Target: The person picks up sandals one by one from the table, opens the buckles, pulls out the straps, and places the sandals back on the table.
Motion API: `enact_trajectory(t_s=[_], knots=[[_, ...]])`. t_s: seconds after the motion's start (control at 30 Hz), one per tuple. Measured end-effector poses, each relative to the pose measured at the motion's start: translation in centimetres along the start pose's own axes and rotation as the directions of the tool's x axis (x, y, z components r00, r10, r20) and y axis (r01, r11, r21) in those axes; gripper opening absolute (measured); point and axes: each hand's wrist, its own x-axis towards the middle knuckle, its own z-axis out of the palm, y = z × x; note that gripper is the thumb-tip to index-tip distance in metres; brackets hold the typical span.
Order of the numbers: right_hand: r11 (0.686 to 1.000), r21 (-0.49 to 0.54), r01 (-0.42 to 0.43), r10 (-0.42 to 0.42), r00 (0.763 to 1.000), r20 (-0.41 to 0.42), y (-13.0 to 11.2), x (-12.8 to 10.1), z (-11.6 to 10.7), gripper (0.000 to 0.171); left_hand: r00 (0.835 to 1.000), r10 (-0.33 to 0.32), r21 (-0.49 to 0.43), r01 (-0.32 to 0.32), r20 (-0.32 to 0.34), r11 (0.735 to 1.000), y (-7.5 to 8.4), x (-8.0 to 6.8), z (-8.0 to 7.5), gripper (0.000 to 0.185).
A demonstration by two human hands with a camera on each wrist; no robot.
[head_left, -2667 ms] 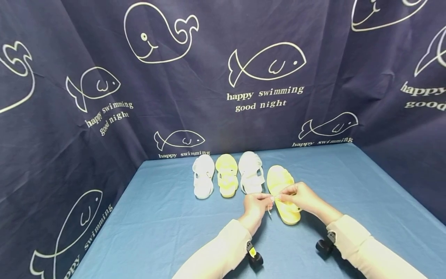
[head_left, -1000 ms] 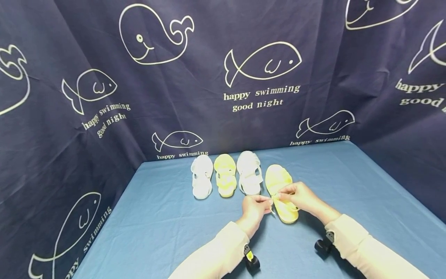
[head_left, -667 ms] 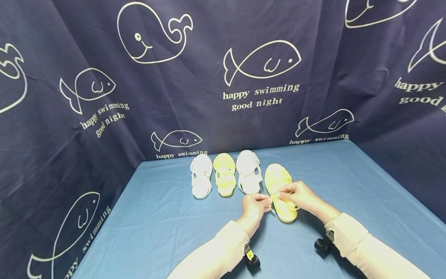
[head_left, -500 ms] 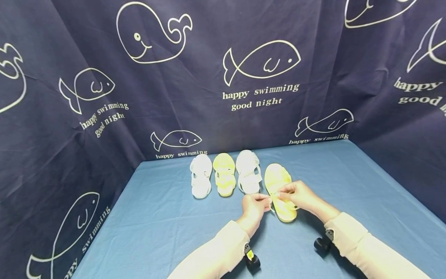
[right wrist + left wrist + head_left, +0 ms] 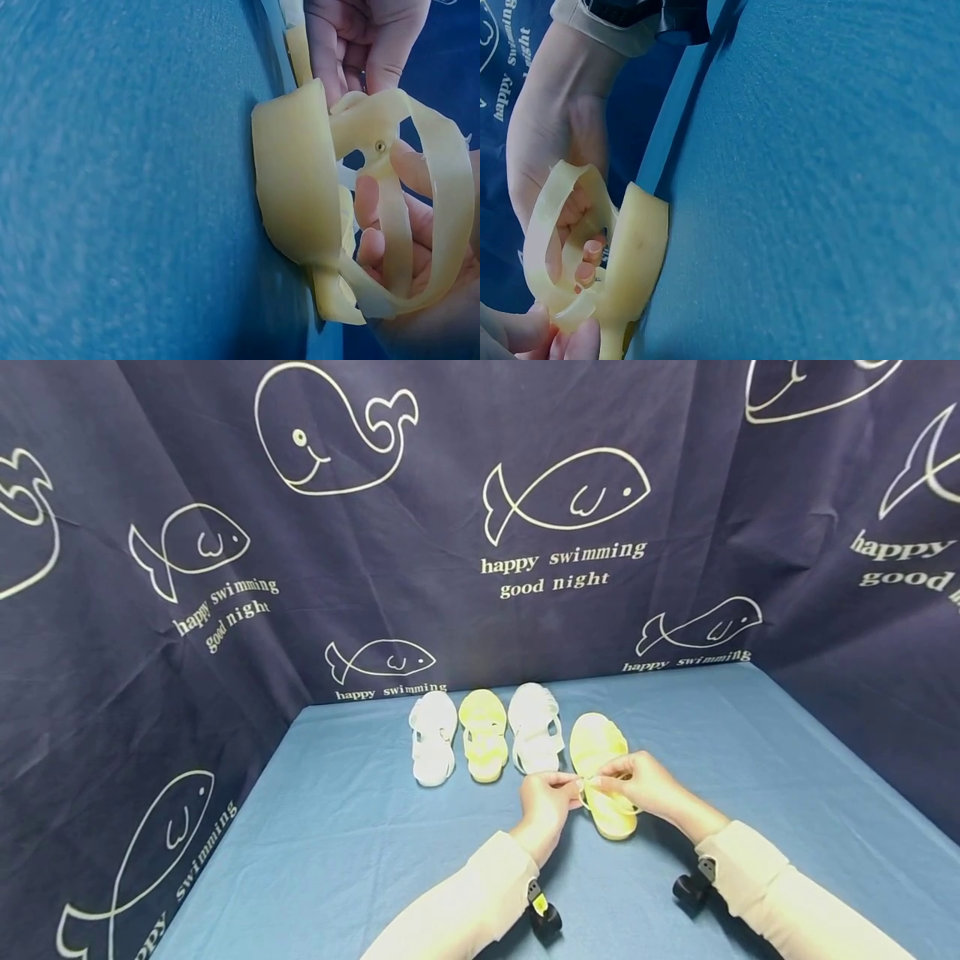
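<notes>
A yellow sandal (image 5: 597,742) lies on the blue cloth, its far end tilted a little left. My left hand (image 5: 546,803) pinches at its left side, thumb and fingertips on the strap. In the left wrist view those fingertips close on the pale yellow strap (image 5: 541,247) low in the frame. My right hand (image 5: 651,787) reaches over the sandal and pinches the strap from the other side. The right wrist view shows its thumb by a small metal rivet (image 5: 380,146), with fingers curled inside the strap loop. The fingertips of both hands nearly meet.
Left of the worked sandal stand a white sandal (image 5: 534,727), a yellow sandal (image 5: 484,735) and another white sandal (image 5: 432,739) in a row. Dark blue printed curtains (image 5: 480,635) hang behind and beside the blue-covered table (image 5: 360,860).
My left hand has risen slightly towards the right fingertips. The loose strap end that hung below it now curves beside the sandal. The sandal has shifted slightly; the right hand keeps its hold.
</notes>
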Motion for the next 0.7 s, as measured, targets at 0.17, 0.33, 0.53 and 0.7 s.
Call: enact_trajectory(t_s=[0.17, 0.33, 0.53, 0.7], knots=[[1.0, 0.001, -0.01, 0.01, 1.0, 0.007, 0.11, 0.0, -0.03, 0.016, 0.999, -0.033, -0.02, 0.033, -0.005, 0.999, 0.1, 0.03, 0.08, 0.007], [1.0, 0.002, -0.007, 0.007, 1.0, 0.003, 0.3, 0.04, -0.09, 0.016, 0.999, -0.045, -0.017, 0.046, 0.002, 0.999, 0.28, 0.25, 0.16, 0.006], [0.999, 0.02, -0.044, 0.043, 0.999, 0.017, 0.39, -0.04, -0.02, 0.016, 1.0, -0.029, 0.02, 0.029, -0.003, 0.999, 0.32, 0.39, 0.26, 0.006], [0.998, 0.037, -0.059, 0.059, 0.998, 0.02, 0.4, -0.1, -0.02, 0.017, 1.0, -0.013, 0.019, 0.013, 0.0, 1.0, 0.34, 0.34, 0.23, 0.005]])
